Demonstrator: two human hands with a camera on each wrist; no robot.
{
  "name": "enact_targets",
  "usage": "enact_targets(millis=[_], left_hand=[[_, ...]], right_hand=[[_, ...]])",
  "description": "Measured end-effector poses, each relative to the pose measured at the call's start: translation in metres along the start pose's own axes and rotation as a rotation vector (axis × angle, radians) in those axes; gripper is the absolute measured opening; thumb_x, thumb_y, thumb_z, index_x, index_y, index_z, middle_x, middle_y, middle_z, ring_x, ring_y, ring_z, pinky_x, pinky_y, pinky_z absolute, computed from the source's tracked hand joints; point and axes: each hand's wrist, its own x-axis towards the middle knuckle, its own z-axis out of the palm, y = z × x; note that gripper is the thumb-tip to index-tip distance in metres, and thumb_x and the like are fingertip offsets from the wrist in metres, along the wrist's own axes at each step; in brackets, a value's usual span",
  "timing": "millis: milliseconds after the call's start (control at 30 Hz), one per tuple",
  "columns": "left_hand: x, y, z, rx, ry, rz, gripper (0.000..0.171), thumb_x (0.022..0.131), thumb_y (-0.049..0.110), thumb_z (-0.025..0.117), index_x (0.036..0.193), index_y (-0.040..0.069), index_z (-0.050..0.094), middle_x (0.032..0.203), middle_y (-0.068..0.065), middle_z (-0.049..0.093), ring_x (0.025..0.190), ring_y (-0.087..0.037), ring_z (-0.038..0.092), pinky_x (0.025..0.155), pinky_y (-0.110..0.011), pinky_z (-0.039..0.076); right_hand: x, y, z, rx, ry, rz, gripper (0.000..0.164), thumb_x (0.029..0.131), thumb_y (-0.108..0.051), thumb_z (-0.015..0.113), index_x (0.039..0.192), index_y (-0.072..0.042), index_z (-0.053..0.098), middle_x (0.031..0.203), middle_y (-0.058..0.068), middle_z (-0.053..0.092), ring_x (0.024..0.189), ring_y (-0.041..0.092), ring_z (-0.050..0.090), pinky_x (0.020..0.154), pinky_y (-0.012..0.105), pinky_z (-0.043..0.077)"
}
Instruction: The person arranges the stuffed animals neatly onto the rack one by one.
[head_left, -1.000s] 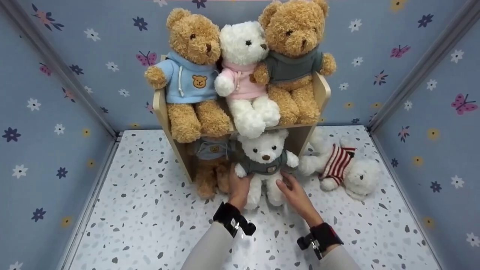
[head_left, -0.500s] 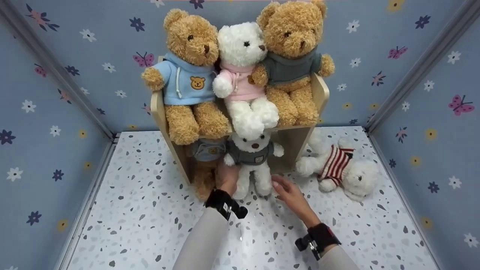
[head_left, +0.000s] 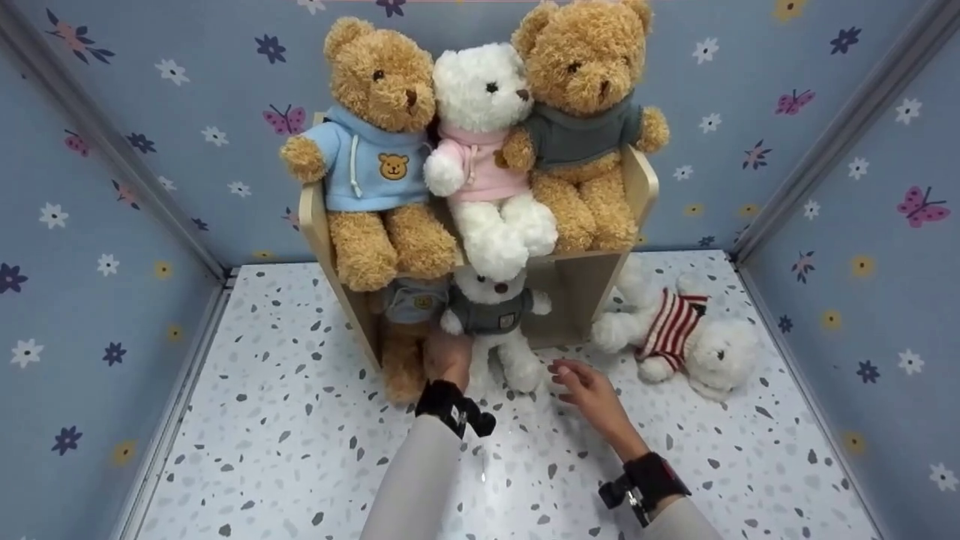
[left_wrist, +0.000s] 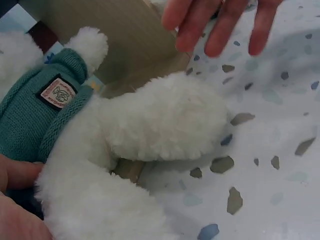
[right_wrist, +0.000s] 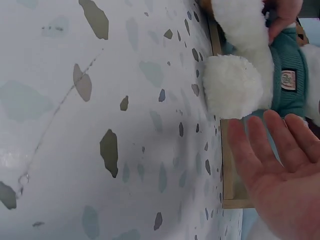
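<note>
A white teddy bear [head_left: 491, 319] in a dark green-grey sweater sits in the lower compartment of the wooden shelf, its legs reaching out over the floor. My left hand [head_left: 448, 358] grips this bear at its side, by the sweater's hem; in the left wrist view the thumb and fingers [left_wrist: 20, 175] press into the knit. To its left is a brown teddy bear [head_left: 409, 352] in a blue hoodie, partly behind my left hand. My right hand [head_left: 592, 397] is apart from the white bear's foot, fingers extended and palm bare in the right wrist view.
On the wooden shelf [head_left: 643, 187] sit a brown bear [head_left: 379, 165] in light blue, a white bear [head_left: 491, 157] in pink and a brown bear [head_left: 589, 142] in grey-green. Another white bear [head_left: 682, 337] in red stripes lies on the speckled floor [head_left: 285, 450] at right.
The white bear in the green-grey sweater has moved back and left into the lower compartment with my left hand. My right hand has come off it and now stays apart.
</note>
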Motion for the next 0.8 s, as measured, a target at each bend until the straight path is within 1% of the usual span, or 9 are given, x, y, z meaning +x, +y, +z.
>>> enact_targets(millis=[67, 133, 233, 333, 400, 500, 633, 700, 800], left_hand=[[0.002, -0.004, 0.001, -0.035, 0.037, -0.017, 0.052, 0.091, 0.014, 0.073, 0.139, -0.003, 0.061, 0.139, -0.021, 0.062, 0.131, -0.04, 0.054, 0.115, -0.046, 0.039], [0.003, -0.008, 0.002, -0.023, 0.072, -0.032, 0.052, 0.09, 0.014, 0.071, 0.137, -0.003, 0.06, 0.134, -0.022, 0.064, 0.129, -0.041, 0.054, 0.115, -0.048, 0.037], [0.003, -0.012, 0.003, -0.067, 0.087, -0.01, 0.053, 0.094, 0.012, 0.065, 0.142, -0.006, 0.052, 0.135, -0.025, 0.062, 0.128, -0.042, 0.054, 0.113, -0.049, 0.04], [-0.001, -0.014, 0.004, -0.127, 0.114, 0.087, 0.061, 0.094, 0.009, 0.065, 0.148, -0.007, 0.041, 0.135, -0.028, 0.06, 0.125, -0.043, 0.056, 0.105, -0.05, 0.047], [-0.004, -0.015, 0.004, -0.188, 0.119, 0.169, 0.065, 0.094, 0.006, 0.067, 0.151, -0.006, 0.037, 0.139, -0.029, 0.057, 0.127, -0.043, 0.055, 0.103, -0.051, 0.048], [-0.007, -0.016, 0.003, -0.238, 0.124, 0.289, 0.073, 0.093, 0.002, 0.07, 0.155, -0.003, 0.032, 0.147, -0.029, 0.048, 0.132, -0.041, 0.051, 0.105, -0.05, 0.047], [-0.01, -0.019, 0.0, -0.207, 0.138, 0.402, 0.077, 0.094, 0.003, 0.071, 0.158, -0.004, 0.029, 0.155, -0.032, 0.035, 0.139, -0.045, 0.044, 0.108, -0.054, 0.044], [-0.013, -0.02, -0.002, -0.184, 0.142, 0.428, 0.077, 0.094, 0.004, 0.072, 0.158, -0.004, 0.03, 0.156, -0.034, 0.03, 0.141, -0.047, 0.041, 0.107, -0.057, 0.044], [-0.015, -0.022, -0.005, -0.15, 0.164, 0.478, 0.073, 0.094, 0.004, 0.072, 0.156, -0.002, 0.036, 0.155, -0.038, 0.028, 0.139, -0.051, 0.04, 0.105, -0.061, 0.044]], right_hand=[[-0.001, -0.001, -0.002, -0.001, 0.007, -0.016, 0.046, 0.11, -0.025, 0.055, 0.14, 0.009, 0.056, 0.135, 0.024, 0.064, 0.124, 0.043, 0.06, 0.099, 0.058, 0.052], [-0.002, -0.002, -0.004, -0.015, 0.015, -0.037, 0.044, 0.11, -0.024, 0.054, 0.139, 0.009, 0.058, 0.132, 0.023, 0.066, 0.122, 0.041, 0.063, 0.099, 0.058, 0.052], [-0.004, -0.004, -0.009, -0.041, 0.031, -0.06, 0.041, 0.11, -0.023, 0.053, 0.137, 0.007, 0.061, 0.126, 0.022, 0.069, 0.117, 0.036, 0.066, 0.099, 0.055, 0.053], [-0.007, -0.008, -0.018, -0.075, 0.071, -0.077, 0.037, 0.11, -0.022, 0.053, 0.134, 0.005, 0.064, 0.121, 0.018, 0.072, 0.112, 0.031, 0.069, 0.096, 0.048, 0.056], [-0.009, -0.011, -0.027, -0.097, 0.113, -0.086, 0.034, 0.11, -0.02, 0.054, 0.131, 0.004, 0.066, 0.118, 0.016, 0.073, 0.109, 0.029, 0.069, 0.093, 0.044, 0.057], [-0.01, -0.018, -0.047, -0.123, 0.189, -0.109, 0.032, 0.11, -0.019, 0.054, 0.127, 0.004, 0.068, 0.115, 0.017, 0.074, 0.105, 0.024, 0.071, 0.089, 0.037, 0.058], [-0.008, -0.029, -0.08, -0.15, 0.308, -0.145, 0.033, 0.11, -0.02, 0.054, 0.124, 0.006, 0.069, 0.113, 0.023, 0.073, 0.098, 0.019, 0.072, 0.086, 0.031, 0.059], [-0.006, -0.035, -0.099, -0.228, 0.386, -0.15, 0.035, 0.11, -0.024, 0.053, 0.123, 0.004, 0.07, 0.114, 0.022, 0.073, 0.098, 0.017, 0.071, 0.085, 0.025, 0.057], [-0.001, -0.041, -0.126, -0.414, 0.508, -0.126, 0.039, 0.111, -0.031, 0.05, 0.123, -0.001, 0.071, 0.118, 0.018, 0.073, 0.103, 0.021, 0.069, 0.085, 0.021, 0.053]])
